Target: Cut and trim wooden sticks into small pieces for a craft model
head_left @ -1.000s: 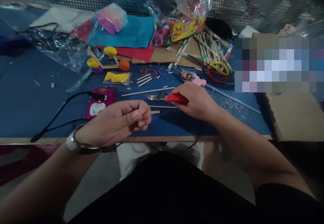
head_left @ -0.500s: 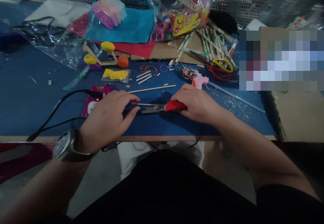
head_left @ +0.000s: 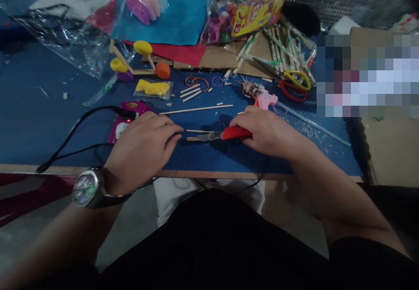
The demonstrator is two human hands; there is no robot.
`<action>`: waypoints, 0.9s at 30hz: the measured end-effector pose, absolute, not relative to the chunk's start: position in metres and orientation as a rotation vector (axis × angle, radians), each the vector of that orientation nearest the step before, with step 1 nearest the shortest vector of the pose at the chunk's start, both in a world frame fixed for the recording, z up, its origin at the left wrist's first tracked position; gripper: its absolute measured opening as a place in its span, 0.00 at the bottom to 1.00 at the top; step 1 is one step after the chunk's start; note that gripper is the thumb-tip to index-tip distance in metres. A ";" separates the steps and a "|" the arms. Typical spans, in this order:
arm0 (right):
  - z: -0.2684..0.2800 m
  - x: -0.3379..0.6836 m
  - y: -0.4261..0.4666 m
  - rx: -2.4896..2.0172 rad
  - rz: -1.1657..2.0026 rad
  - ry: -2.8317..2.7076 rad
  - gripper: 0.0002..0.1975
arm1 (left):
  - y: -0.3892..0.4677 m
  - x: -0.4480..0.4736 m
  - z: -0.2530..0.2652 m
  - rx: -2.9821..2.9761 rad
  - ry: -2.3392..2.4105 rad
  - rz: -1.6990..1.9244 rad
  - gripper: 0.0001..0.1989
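Note:
My right hand (head_left: 266,130) is wrapped round a red-handled utility knife (head_left: 237,132), its blade pointing left just above the table. Beneath the blade the rounded tip of a flat wooden stick (head_left: 192,139) shows; the rest of it is hidden. A thin wooden stick (head_left: 199,131) lies just behind the blade, its left end close to my left hand (head_left: 147,143). That hand's thumb and forefinger are drawn together in a pinch, and whatever may be between them is too small to make out. Behind both hands rests a longer thin stick (head_left: 196,109).
A purple device (head_left: 122,126) with a black cable sits by my left hand. Behind my right hand are a pink glue gun (head_left: 266,100), a clear glue stick (head_left: 316,126) and scissors (head_left: 297,80). Further back lie a stick frame with coloured wheels (head_left: 142,69), short cut sticks (head_left: 190,92) and cardboard (head_left: 204,60).
My left thumb and forefinger have closed from a wide gap to almost touching. The knife stays in my right hand. The whole view has shifted slightly.

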State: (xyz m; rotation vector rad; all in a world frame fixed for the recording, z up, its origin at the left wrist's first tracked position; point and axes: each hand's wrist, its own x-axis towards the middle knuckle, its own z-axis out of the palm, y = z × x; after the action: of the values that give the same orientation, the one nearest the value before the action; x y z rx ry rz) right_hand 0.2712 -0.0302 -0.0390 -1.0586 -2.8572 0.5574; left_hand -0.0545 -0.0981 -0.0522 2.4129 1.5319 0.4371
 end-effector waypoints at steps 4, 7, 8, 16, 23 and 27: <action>-0.036 0.273 -0.029 -1.055 0.581 -2.860 0.14 | -0.099 -0.053 -0.053 2.423 1.519 0.438 0.18; -0.037 0.274 -0.030 -1.042 0.567 -2.869 0.16 | -0.100 -0.052 -0.053 2.440 1.499 0.418 0.19; -0.037 0.274 -0.030 -1.042 0.561 -2.868 0.16 | -0.100 -0.051 -0.053 2.442 1.490 0.415 0.20; -0.036 0.275 -0.029 -1.014 0.608 -2.858 0.15 | -0.101 -0.051 -0.055 2.436 1.463 0.448 0.19; -0.033 0.275 -0.027 -1.003 0.649 -2.864 0.16 | -0.102 -0.048 -0.056 2.417 1.475 0.482 0.16; -0.033 0.274 -0.028 -1.024 0.659 -2.852 0.13 | -0.102 -0.049 -0.057 2.413 1.470 0.491 0.16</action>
State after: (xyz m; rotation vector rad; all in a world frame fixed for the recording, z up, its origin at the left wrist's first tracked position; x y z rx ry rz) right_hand 0.2742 -0.0278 -0.0329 -1.0244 -2.8517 0.6587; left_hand -0.0491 -0.1019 -0.0568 2.4129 1.4699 0.4907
